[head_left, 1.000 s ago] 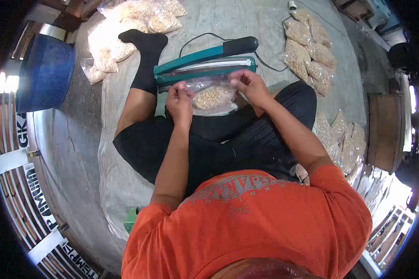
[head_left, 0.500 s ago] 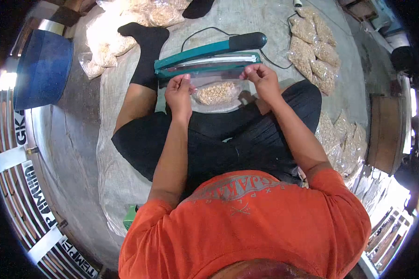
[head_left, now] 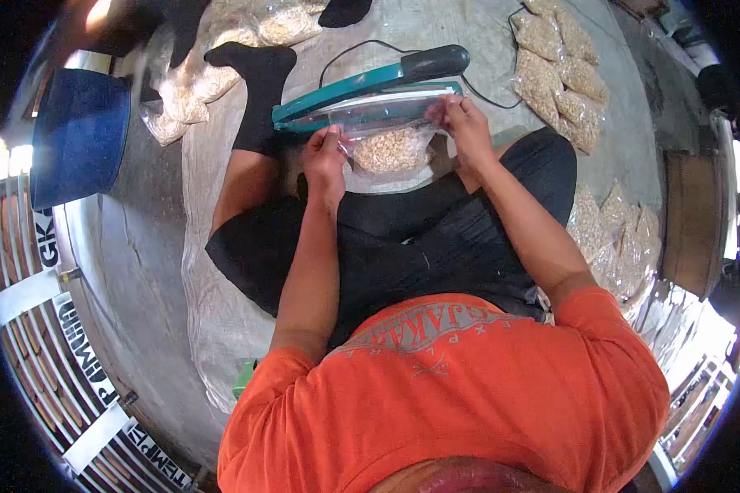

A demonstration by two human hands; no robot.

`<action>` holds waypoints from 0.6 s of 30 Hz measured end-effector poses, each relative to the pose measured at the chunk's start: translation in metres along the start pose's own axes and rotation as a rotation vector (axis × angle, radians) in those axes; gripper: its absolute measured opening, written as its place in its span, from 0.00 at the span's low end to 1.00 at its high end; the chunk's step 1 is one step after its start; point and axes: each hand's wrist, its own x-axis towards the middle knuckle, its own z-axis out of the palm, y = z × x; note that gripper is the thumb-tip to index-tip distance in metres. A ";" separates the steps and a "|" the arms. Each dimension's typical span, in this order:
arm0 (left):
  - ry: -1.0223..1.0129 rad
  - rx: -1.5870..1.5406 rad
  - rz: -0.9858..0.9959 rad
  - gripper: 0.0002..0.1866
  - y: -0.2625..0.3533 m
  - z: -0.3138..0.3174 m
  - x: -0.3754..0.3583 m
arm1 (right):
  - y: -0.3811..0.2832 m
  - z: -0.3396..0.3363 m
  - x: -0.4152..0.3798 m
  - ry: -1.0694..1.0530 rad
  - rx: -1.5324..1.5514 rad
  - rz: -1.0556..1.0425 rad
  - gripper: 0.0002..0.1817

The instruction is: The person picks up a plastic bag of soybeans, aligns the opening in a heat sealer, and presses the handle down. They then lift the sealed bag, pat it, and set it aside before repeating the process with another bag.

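A clear plastic bag with pale, grain-like pieces [head_left: 392, 151] hangs between my two hands, just in front of the green sealer. My left hand [head_left: 325, 160] pinches its left upper corner. The right upper corner is pinched in my right hand [head_left: 466, 127], near the sealer's right end. The sealer [head_left: 341, 89] has its long arm raised, with a black handle [head_left: 436, 64] at the right. The bag's upper, unfilled part lies across the sealer's lower bar and partly covers it.
Filled bags lie at the upper right [head_left: 555, 70], right [head_left: 612, 238] and upper left [head_left: 189, 99]. A blue tub [head_left: 80, 135] stands at left, a wooden box [head_left: 691, 222] at right. A black cord [head_left: 337, 62] runs behind the sealer. Another person's dark-clothed leg shows at upper left.
The bag and both hands have moved up slightly, and the bag's upper part now overlaps the sealer's lower bar. A dark-clothed leg has appeared at the upper left.
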 end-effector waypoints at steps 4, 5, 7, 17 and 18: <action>0.005 -0.029 -0.070 0.09 -0.006 -0.005 0.008 | 0.013 -0.005 -0.008 -0.013 -0.184 0.023 0.10; -0.006 -0.017 -0.073 0.08 -0.008 -0.007 0.011 | 0.016 -0.007 -0.003 -0.009 -0.184 0.025 0.10; -0.020 -0.002 -0.078 0.08 -0.009 -0.003 0.013 | 0.016 -0.001 0.001 0.023 -0.098 0.056 0.10; -0.016 -0.067 -0.058 0.10 -0.014 0.003 0.024 | 0.022 0.002 0.010 0.091 -0.161 0.093 0.10; -0.059 -0.127 -0.044 0.11 -0.012 0.005 0.021 | 0.024 0.003 0.011 0.110 -0.160 0.096 0.10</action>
